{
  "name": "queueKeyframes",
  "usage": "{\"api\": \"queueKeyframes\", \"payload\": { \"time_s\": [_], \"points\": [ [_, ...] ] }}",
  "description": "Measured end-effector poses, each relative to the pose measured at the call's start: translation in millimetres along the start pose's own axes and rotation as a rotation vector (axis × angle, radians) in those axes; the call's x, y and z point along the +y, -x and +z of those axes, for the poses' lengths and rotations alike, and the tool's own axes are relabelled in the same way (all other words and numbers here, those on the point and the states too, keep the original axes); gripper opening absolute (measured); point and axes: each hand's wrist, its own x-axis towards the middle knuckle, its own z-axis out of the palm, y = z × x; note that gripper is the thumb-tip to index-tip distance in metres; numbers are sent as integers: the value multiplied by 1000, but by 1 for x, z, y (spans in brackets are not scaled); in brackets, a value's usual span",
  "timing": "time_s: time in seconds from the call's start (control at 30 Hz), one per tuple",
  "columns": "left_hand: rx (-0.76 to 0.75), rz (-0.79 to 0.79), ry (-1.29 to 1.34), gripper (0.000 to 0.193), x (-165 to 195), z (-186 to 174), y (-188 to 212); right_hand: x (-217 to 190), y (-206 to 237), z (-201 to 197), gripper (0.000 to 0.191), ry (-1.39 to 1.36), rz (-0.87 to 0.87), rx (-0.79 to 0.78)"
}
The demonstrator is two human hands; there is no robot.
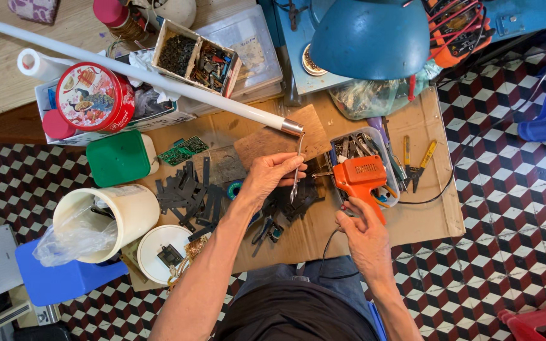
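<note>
Solder wire (296, 173), a thin silvery strand, runs up from the left hand (272, 177) to the metal end cap (292, 127) of a long white fluorescent tube (127, 68), which lies slantwise from the upper left corner down to the middle of the scene. The left hand pinches the strand between thumb and fingertips, fingers drawn close together around it. The right hand (364, 237) is wrapped around the grip of an orange soldering gun (361, 180), whose body sits just right of the strand, with its nose pointing left towards it; the tip itself is too small to make out. A black cord (327, 246) leads from the gun down towards the person's lap.

Both hands work above a sheet of brown cardboard (424, 215) spread on a checkered tile floor (513, 208). Under the left hand lies a scatter of flat black metal strips (188, 192), and a small green circuit board (183, 150) rests near them. A clear plastic tray (374, 142) of tools sits behind the gun, with yellow-handled pliers (421, 164) just to its right. On the left stand a green container (120, 158), a cream bucket (121, 218) with a plastic bag in it, and a red round tin (94, 98). A blue lamp shade (371, 38) hangs over the top of the scene.
</note>
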Motion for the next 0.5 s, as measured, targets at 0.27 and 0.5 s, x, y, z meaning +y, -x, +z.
{"api": "queueKeyframes", "payload": {
  "time_s": [0.27, 0.5],
  "points": [
    [30, 13, -52, 47, 3, 3, 7, 22, 26, -23, 56, -36, 38, 87],
    [26, 20, -55, 46, 4, 2, 10, 26, 35, -18, 56, -4, 63, 81]
  ]
}}
